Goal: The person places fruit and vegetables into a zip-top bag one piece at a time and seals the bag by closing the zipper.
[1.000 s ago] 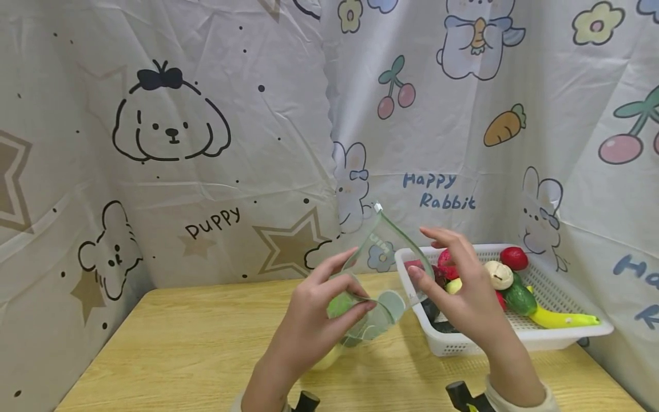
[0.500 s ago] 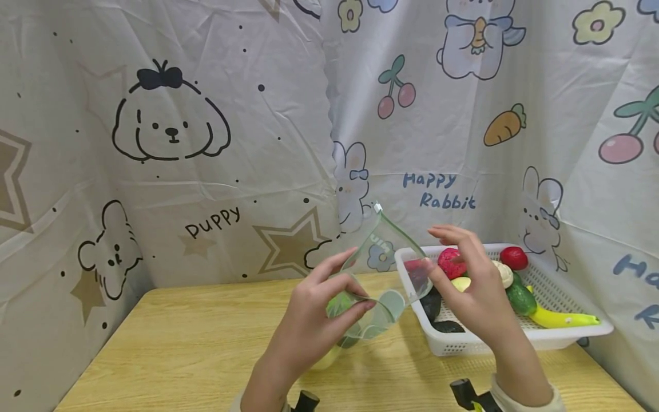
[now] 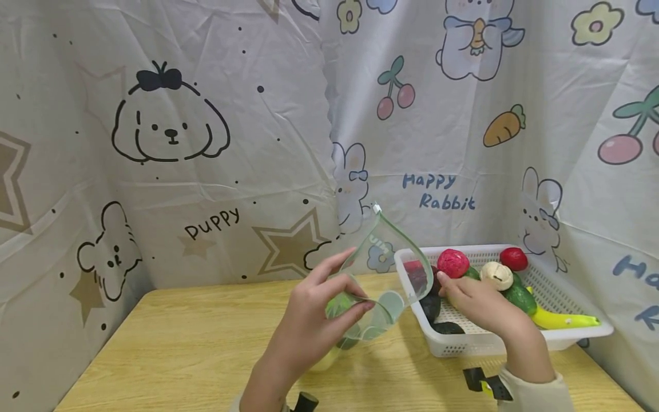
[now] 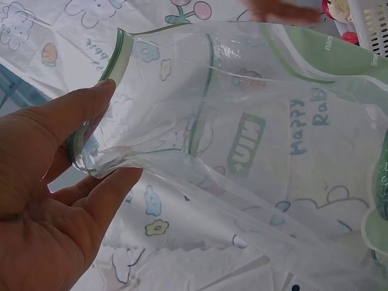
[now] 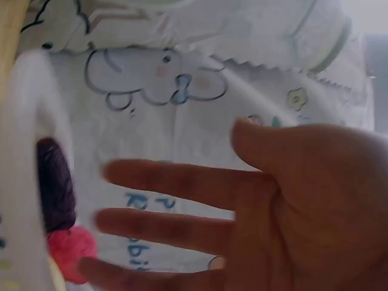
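Observation:
A clear zip bag (image 3: 391, 263) with green edging and a white slider stands tilted with its mouth spread. My left hand (image 3: 319, 309) pinches the bag's rim between thumb and fingers, as the left wrist view also shows. Something green (image 3: 337, 306) shows through the lower bag, partly hidden by that hand; a dark green bumpy thing (image 4: 382, 176) is at the right edge in the left wrist view. My right hand (image 3: 481, 303) is over the white basket (image 3: 468, 346), apart from the bag. Its fingers (image 5: 176, 182) are extended in the right wrist view, holding nothing.
The basket holds a pink-red ball (image 3: 453, 264), a cream mushroom-like piece (image 3: 496, 276), a red piece (image 3: 513, 258), a green piece (image 3: 521, 299), a yellow banana-like piece (image 3: 566, 319) and dark pieces (image 3: 429, 309). A printed curtain (image 3: 231, 114) hangs behind the wooden table (image 3: 180, 343).
My right hand has let go of the bag's right edge and moved right and down over the basket. The left hand and the bag have stayed in place.

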{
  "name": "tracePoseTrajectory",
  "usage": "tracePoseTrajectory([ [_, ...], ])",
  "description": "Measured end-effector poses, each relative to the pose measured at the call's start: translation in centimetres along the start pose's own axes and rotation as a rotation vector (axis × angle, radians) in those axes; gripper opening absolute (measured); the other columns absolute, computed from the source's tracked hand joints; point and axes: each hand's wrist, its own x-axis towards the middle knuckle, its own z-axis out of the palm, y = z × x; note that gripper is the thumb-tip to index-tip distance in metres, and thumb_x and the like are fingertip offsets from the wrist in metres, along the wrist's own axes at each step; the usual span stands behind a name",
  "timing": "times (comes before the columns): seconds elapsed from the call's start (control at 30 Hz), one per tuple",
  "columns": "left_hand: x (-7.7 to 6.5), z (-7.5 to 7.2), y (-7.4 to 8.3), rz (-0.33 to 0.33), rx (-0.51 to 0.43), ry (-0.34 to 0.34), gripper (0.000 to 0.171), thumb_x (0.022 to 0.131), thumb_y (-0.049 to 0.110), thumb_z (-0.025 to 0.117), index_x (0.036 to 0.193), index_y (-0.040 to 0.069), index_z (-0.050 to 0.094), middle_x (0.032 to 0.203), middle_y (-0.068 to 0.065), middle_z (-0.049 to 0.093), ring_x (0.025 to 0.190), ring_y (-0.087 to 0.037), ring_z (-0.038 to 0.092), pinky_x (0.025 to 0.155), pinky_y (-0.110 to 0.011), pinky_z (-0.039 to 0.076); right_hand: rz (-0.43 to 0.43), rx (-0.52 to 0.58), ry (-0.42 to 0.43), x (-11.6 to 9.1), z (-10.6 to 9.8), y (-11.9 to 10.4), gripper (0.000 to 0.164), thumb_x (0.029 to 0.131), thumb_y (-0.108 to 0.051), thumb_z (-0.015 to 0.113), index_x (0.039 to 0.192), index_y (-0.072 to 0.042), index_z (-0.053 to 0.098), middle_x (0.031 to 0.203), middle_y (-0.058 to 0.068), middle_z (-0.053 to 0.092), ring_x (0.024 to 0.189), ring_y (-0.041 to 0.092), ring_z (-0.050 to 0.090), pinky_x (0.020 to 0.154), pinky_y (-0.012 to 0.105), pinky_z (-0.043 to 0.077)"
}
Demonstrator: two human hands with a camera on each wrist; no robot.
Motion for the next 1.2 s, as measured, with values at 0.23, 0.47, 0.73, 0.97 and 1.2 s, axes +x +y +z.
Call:
tracePoseTrajectory([
  [0.23,-0.1,-0.1,-0.1,-0.009,0.007,-0.001,0.012,0.078,0.018,0.075,0.074,0.017,0.063,0.107,-0.001,0.064,0.128,-0.019,0.044,0.101,-0.042,0.049,0.102,0.097,-0.265,1.6,2.0,1.9,0.061,0.101,-0.046,0.024,0.108,-0.002,0.066,0.110,0.026,0.063,0.077,0.028,0.062,0.070,0.048,0.055],
  [0.47,-0.1,-0.2,-0.1,-0.005,0.007,0.000,0.013,0.078,0.018,0.075,0.074,0.016,0.063,0.110,-0.003,0.064,0.127,-0.019,0.045,0.100,-0.042,0.050,0.077,-0.012,-0.346,2.6,3.9,1.9,0.063,0.101,-0.046,0.023,0.109,-0.002,0.067,0.118,0.026,0.063,0.112,0.040,0.054,0.098,0.060,0.043],
  [0.73,-0.1,-0.1,-0.1,-0.010,0.007,-0.010,0.012,0.078,0.019,0.074,0.074,0.016,0.063,0.113,-0.003,0.063,0.128,-0.019,0.044,0.100,-0.043,0.050,0.117,-0.070,-0.361,2.8,4.6,3.0,0.054,0.102,-0.039,0.027,0.101,-0.003,0.068,0.113,0.023,0.065,0.106,0.036,0.057,0.094,0.057,0.045],
  [0.97,-0.1,0.0,-0.2,-0.019,0.009,-0.027,0.012,0.078,0.019,0.074,0.074,0.017,0.063,0.120,-0.004,0.062,0.129,-0.019,0.043,0.100,-0.043,0.050,0.061,-0.131,-0.344,2.9,5.0,3.8,0.037,0.097,-0.027,0.043,0.076,-0.006,0.064,0.082,0.012,0.060,0.078,0.023,0.053,0.072,0.042,0.047],
  [1.2,-0.1,0.0,-0.2,-0.024,0.006,-0.029,0.012,0.078,0.019,0.074,0.074,0.017,0.063,0.123,-0.004,0.061,0.129,-0.018,0.043,0.101,-0.043,0.049,0.081,-0.107,-0.183,3.1,5.2,4.3,0.039,0.092,-0.024,0.053,0.061,-0.006,0.068,0.057,0.005,0.064,0.056,0.012,0.051,0.055,0.032,0.047],
])
